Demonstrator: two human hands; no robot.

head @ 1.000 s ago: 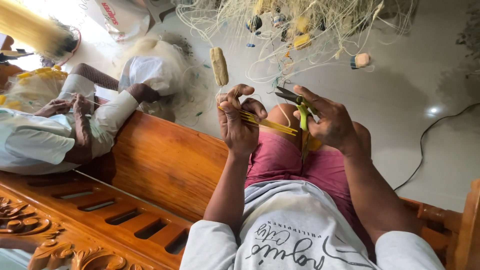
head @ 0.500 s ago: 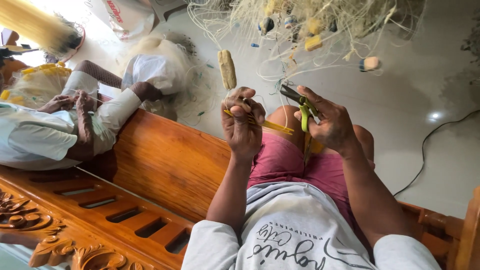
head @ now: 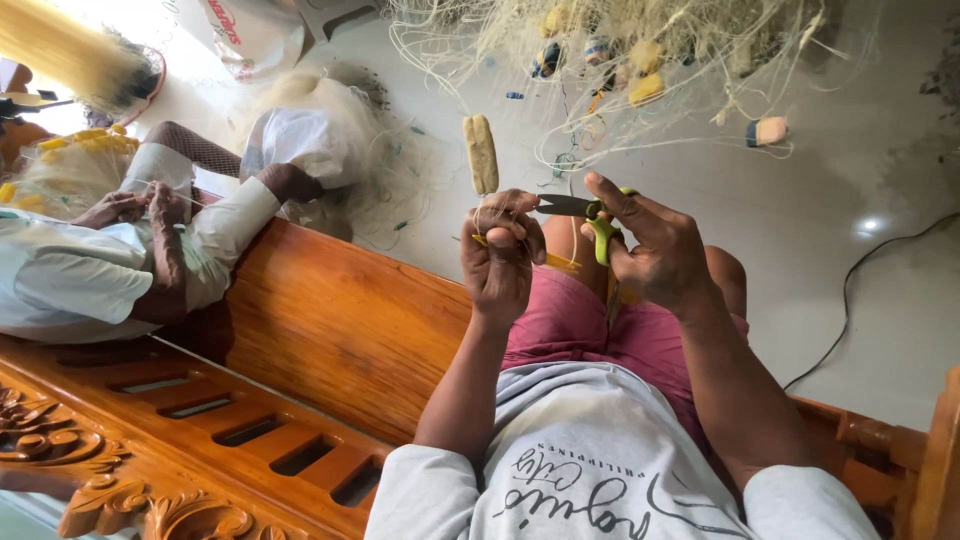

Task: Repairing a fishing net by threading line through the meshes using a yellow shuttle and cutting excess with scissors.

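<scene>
The net (head: 640, 40) lies heaped on the far floor, its lines running to the hands; it looks light, limp and quick to tangle, best taken by a cord, not the mesh. A stiff float (head: 481, 152) hangs just beyond the left hand (head: 500, 262), whose fingers are pinched shut on line. The right hand (head: 655, 250) grips green snips (head: 585, 212), blades nearly closed.

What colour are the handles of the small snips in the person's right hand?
Bright green handles on the small metal snips, held in the right hand; head view.
</scene>
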